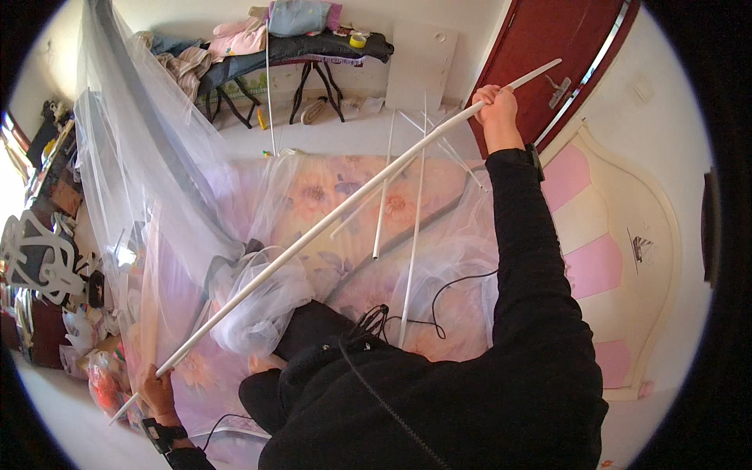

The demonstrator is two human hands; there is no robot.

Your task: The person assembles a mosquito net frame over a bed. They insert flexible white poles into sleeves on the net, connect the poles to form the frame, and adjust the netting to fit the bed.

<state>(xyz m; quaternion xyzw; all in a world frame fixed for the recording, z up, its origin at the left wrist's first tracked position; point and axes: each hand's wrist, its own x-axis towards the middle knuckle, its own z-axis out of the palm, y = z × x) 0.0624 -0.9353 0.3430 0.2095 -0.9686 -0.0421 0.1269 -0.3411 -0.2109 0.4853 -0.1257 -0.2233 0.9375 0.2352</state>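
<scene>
A long white pole [319, 227] slants across the view in front of me, from low at the left to high at the right. My right hand [497, 110] is wrapped round it near its upper end, with the arm stretched out. Near its lower end my left hand [159, 395] grips the same pole. White sheer netting with a grey band [168, 149] hangs at the left and bunches near my knees. More thin white poles [415, 235] stand or lean over the bed beyond the long one.
Under me is a bed with a flowered cover [313, 192] and a cream and pink headboard [595, 266] at the right. A table piled with clothes [294, 55] stands at the far wall, beside a dark red door [540, 47]. Cluttered shelves [55, 188] line the left. A black cable [439, 313] lies near me.
</scene>
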